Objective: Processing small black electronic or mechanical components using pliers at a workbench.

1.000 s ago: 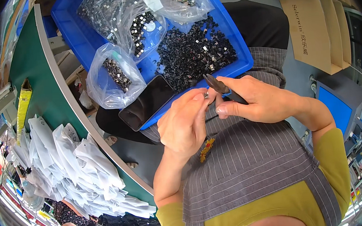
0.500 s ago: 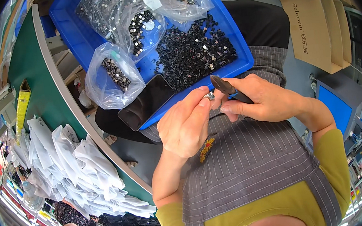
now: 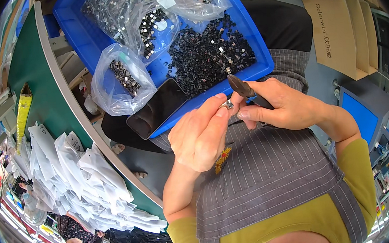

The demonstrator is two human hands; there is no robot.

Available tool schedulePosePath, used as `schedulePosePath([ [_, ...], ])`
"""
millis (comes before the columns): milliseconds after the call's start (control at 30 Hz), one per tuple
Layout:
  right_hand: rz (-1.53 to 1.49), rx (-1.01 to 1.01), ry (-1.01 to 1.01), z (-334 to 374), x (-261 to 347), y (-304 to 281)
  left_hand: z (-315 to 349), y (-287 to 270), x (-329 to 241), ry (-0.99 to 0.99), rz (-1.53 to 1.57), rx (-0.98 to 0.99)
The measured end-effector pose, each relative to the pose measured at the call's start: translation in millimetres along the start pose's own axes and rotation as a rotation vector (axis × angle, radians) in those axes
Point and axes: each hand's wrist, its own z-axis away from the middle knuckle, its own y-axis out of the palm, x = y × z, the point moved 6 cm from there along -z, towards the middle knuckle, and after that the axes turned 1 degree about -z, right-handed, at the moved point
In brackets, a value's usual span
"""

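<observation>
My left hand pinches a small shiny metal piece between thumb and fingertips. Close beside it, my right hand is closed around a pair of cutting pliers with dark jaws, which point up and left toward the tray. Fingertips of the right hand are at the metal piece too. Just beyond both hands lies a blue plastic tray on my lap. Inside it are a heap of small black parts mixed with a few metal ones, and clear bags of small metal parts.
A black phone rests on the tray's near left edge. To the left, a green table carries a pile of white plastic bags and a yellow strip. Cardboard boxes stand at the right, near a monitor. Another person is at far lower left.
The pliers have tilted slightly, their jaws shifting a little up and right. Both hands stay nearly in place, with the metal piece still held in the left.
</observation>
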Motion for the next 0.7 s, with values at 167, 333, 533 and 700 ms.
schedulePosePath([
  [167,-0.003,-0.001,0.005,-2,0,1,1,-3,1,0.027,-0.016,-0.077],
  [333,-0.056,-0.042,0.07,-4,-14,-5,17,-9,38,-0.346,-0.011,-0.017],
  [533,-0.009,-0.051,0.103,-10,-28,-9,44,-50,97,-0.932,0.183,-0.352],
  [700,0.033,-0.086,0.074,-22,-36,-13,48,-7,97,-0.827,-0.083,0.06],
])
